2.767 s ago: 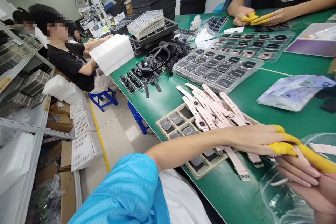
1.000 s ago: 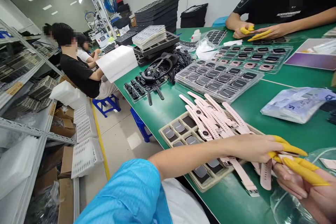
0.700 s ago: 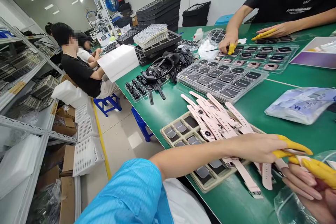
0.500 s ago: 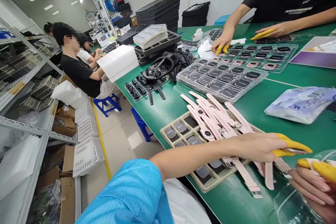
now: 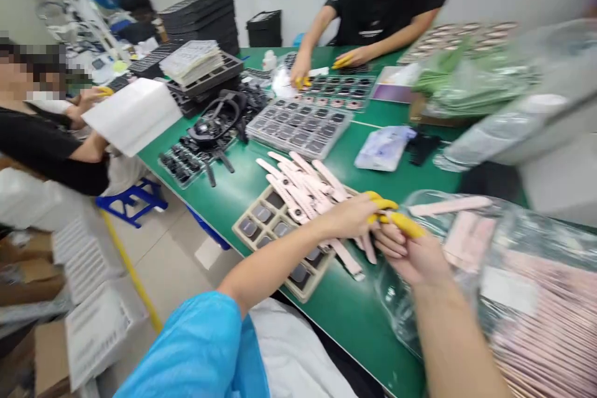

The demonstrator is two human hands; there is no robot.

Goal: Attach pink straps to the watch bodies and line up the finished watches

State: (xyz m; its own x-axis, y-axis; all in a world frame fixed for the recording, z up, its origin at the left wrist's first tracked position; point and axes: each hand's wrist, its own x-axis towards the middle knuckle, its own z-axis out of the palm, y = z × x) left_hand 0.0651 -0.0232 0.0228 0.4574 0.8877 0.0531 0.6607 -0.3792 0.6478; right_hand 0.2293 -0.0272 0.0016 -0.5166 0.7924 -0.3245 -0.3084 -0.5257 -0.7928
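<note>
Right now the left hand and the right hand meet over the green bench. Both wear yellow finger covers. The fingers pinch together on something small and pink, most likely a watch strap, but the picture is blurry and I cannot tell who grips it harder. The strap sits between the two hands, just above the bench.

To do this well, I think the hands should hold the strap by its edges and keep it flat, so it does not bend or get dirty. Slow, soft moves seem best, because the straps close by could slide.

Next to the left hand is a tan tray. It has dark square watch faces in its little pockets, and a row of pink straps lies across its top. Under the right hand is a clear plastic bag with more pink straps inside. Farther off, a clear tray holds many dark watch faces. Another person works at a tray across the bench.
</note>
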